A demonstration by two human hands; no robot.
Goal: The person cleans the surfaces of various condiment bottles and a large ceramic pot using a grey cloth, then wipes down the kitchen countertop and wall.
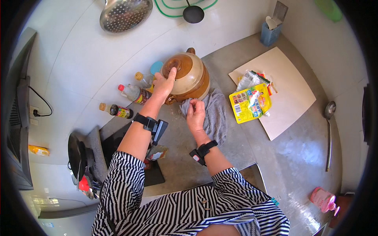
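Note:
A brown and cream ceramic pot (192, 73) with a lid leans at a tilt near the wall at the back of the counter. My left hand (165, 84) rests on it, thumb against the lid by the round knob (173, 64), its fingers partly hidden. Low at the pot's near side, my right hand (195, 113) pinches the edge of a grey cloth (215, 115). The cloth lies bunched on the counter and touches the pot's base. A small loop handle (170, 99) shows between my hands.
Bottles (134, 93) stand left of the pot, by the wall. A board (291, 91) with a yellow pouch (251, 103) and other packets lies to the right. Beyond it are a ladle (329, 135) and a pink pump bottle (323, 199). A skimmer (125, 16) hangs above.

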